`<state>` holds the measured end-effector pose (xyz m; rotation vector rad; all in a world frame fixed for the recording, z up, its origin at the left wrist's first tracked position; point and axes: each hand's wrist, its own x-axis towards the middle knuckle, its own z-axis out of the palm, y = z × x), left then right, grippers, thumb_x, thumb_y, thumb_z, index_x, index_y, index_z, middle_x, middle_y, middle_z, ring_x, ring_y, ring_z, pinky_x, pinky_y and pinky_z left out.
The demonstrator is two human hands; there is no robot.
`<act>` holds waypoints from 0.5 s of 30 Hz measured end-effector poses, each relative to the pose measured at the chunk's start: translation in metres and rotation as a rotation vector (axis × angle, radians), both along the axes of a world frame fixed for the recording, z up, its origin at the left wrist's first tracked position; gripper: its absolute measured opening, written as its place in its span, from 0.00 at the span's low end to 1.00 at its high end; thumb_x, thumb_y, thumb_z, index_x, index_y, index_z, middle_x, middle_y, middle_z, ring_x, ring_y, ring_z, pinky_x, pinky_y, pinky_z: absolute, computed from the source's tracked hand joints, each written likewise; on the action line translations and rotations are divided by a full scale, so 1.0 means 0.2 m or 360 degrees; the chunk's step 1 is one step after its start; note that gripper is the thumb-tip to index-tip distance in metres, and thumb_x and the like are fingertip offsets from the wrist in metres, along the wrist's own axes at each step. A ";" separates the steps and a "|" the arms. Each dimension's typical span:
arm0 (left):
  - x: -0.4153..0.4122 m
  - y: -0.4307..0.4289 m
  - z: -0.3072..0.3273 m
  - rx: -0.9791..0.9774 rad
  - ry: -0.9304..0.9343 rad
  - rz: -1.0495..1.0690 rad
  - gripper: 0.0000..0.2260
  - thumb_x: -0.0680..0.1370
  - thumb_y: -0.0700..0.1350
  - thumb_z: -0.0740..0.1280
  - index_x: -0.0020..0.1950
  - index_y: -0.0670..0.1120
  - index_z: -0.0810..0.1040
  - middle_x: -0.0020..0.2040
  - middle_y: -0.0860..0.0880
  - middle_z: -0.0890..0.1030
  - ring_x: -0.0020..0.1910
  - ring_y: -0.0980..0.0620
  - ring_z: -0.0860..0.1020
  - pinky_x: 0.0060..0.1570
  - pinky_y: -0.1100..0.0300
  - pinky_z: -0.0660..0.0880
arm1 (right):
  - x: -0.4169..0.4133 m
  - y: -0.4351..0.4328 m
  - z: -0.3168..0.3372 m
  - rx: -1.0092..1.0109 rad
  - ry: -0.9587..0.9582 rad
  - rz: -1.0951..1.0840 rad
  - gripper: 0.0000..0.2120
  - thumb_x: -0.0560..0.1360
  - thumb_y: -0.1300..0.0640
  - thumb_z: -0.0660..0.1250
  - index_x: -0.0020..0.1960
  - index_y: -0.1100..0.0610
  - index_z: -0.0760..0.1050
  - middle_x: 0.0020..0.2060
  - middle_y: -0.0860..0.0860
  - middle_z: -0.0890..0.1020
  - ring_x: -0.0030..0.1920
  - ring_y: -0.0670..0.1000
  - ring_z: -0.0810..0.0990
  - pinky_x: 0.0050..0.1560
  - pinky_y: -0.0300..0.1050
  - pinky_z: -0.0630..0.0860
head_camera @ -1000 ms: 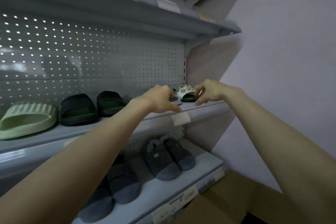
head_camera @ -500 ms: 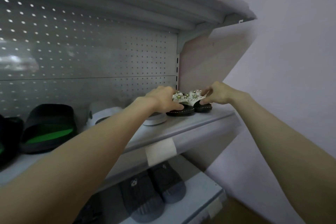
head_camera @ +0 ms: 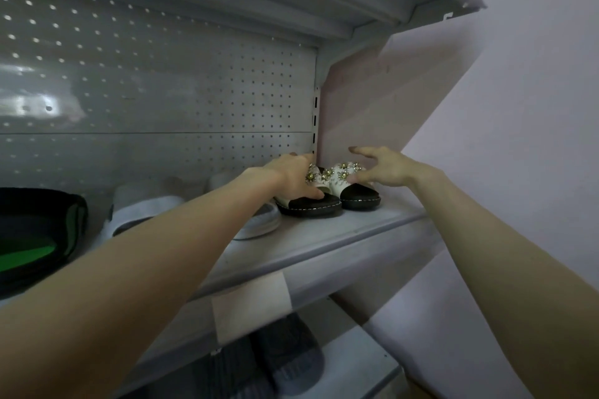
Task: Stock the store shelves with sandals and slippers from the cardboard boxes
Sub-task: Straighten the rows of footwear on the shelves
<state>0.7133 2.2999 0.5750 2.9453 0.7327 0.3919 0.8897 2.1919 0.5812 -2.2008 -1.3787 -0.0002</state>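
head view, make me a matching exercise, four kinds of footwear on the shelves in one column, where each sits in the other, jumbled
1 flowered sandals
2 white slippers
3 black and green slipper
4 grey slippers

a lower shelf
b far left of the middle shelf
c right end of the middle shelf
d middle shelf, between the two others

Pairs: 1-c, 2-d, 3-b, 4-a
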 end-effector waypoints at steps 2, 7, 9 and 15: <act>0.00 0.01 -0.01 0.0049 -0.0022 -0.0007 0.32 0.73 0.53 0.69 0.72 0.43 0.62 0.69 0.41 0.69 0.66 0.43 0.69 0.64 0.53 0.68 | 0.01 0.00 0.00 0.0010 0.0177 0.0054 0.37 0.71 0.52 0.73 0.75 0.49 0.60 0.74 0.48 0.62 0.73 0.51 0.61 0.62 0.48 0.69; 0.00 0.02 -0.01 0.0050 -0.0094 -0.0044 0.32 0.72 0.51 0.71 0.71 0.43 0.65 0.69 0.43 0.70 0.67 0.44 0.69 0.65 0.54 0.67 | 0.02 0.02 -0.04 -0.0008 0.0312 0.0066 0.33 0.71 0.54 0.73 0.72 0.49 0.65 0.70 0.52 0.68 0.70 0.51 0.66 0.56 0.47 0.73; -0.01 0.02 -0.01 0.0051 -0.0119 -0.0043 0.31 0.72 0.51 0.72 0.71 0.42 0.66 0.67 0.42 0.71 0.66 0.43 0.69 0.64 0.55 0.68 | 0.03 0.03 -0.05 0.0007 0.0356 0.0068 0.32 0.71 0.56 0.73 0.72 0.49 0.66 0.69 0.54 0.70 0.68 0.52 0.68 0.57 0.46 0.73; 0.01 0.02 -0.03 0.0059 -0.0184 -0.0052 0.32 0.70 0.51 0.73 0.70 0.43 0.67 0.66 0.43 0.73 0.65 0.44 0.71 0.63 0.54 0.70 | 0.06 0.04 -0.05 -0.0026 0.0335 0.0070 0.31 0.72 0.58 0.72 0.72 0.50 0.66 0.68 0.58 0.71 0.68 0.54 0.69 0.57 0.43 0.71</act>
